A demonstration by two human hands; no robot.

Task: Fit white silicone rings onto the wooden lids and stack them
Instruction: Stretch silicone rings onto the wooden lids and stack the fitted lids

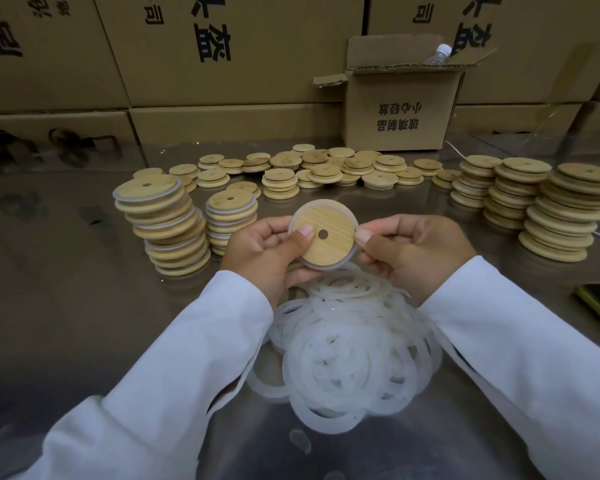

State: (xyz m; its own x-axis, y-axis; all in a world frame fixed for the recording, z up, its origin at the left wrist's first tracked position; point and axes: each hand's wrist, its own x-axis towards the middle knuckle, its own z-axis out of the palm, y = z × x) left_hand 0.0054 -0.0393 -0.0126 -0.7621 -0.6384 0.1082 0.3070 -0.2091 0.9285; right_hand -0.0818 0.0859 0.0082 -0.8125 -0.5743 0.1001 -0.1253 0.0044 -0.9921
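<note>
wooden lid (323, 233) sits raised above the loose rings (347, 344), left hand (267, 251) gripping one edge, right hand (406, 251) pinching the silicone ring (352, 252) at the other, likely to seat it; ringed stacks (167, 220) wait left.

Small open carton (399, 112), front face, printed upside down: 玻璃制品, 小心轻放. Stacked cartons (222, 46) behind it: large black characters, cropped, unreadable.

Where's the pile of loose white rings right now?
In the head view, the ring pile lies low centre on the steel table, just under the lid that the left hand and right hand hold.
</note>
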